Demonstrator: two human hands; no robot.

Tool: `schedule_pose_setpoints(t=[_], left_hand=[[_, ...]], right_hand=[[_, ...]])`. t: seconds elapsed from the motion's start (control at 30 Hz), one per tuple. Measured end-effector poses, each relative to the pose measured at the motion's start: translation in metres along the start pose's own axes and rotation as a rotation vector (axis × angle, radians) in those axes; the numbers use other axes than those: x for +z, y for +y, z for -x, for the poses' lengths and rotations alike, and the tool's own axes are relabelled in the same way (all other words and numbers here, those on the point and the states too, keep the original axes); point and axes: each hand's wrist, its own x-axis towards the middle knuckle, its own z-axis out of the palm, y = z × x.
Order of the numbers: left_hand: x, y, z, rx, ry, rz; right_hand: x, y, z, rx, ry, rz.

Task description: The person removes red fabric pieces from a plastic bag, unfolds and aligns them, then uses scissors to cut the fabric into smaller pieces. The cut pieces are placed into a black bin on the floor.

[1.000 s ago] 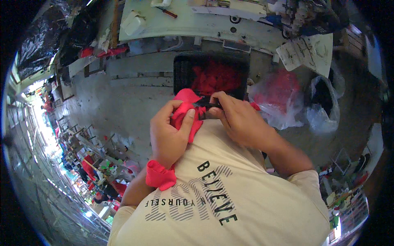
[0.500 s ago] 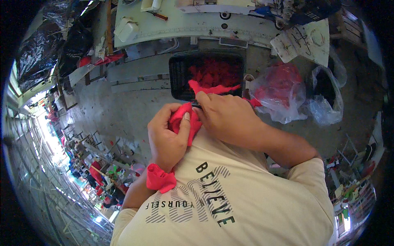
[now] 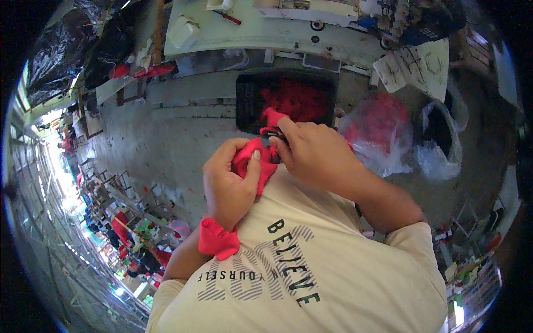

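Note:
My left hand (image 3: 229, 176) is closed around a bunched piece of red fabric (image 3: 262, 180), thumb pressed on top. Close beside it, my right hand (image 3: 316, 152) grips small dark snips (image 3: 272, 133), their tips pointing toward the fabric. A red fabric strip (image 3: 272, 115) sticks out past the right fingers, and part of it is hidden behind them. Around my left wrist sits another piece of red cloth (image 3: 218, 238). Just beyond both hands, a black plastic crate (image 3: 248, 105) on the floor holds a heap of red fabric pieces (image 3: 302, 100).
Clear plastic bags (image 3: 383, 158), one with red cloth inside, lie right of the crate. Beyond it runs a pale worktable (image 3: 266, 36) carrying a sewing machine (image 3: 383, 16) and a white container (image 3: 183, 32). Black plastic sheeting (image 3: 61, 66) hangs far left.
My right hand has shifted slightly right, and the snips now show more clearly. The red strip that stretched across the crate's near side is now mostly behind the right hand.

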Motion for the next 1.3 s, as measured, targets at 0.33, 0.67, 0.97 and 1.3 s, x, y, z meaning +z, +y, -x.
schedule_pose_setpoints(t=[0.33, 0.67, 0.97, 1.3], left_hand=[[-0.002, -0.002, 0.005, 0.054, -0.025, -0.025], [-0.005, 0.004, 0.008, 0.089, -0.034, -0.033], [-0.013, 0.018, 0.010, -0.165, -0.268, 0.232], [-0.023, -0.005, 0.027, -0.283, -0.447, 0.363]], right_hand=[[0.009, -0.005, 0.002, -0.053, -0.063, 0.014], [-0.001, 0.004, -0.005, -0.088, 0.048, -0.375], [-0.026, 0.000, 0.003, -0.062, -0.027, -0.639], [-0.024, 0.003, 0.003, -0.015, 0.103, -0.415]])
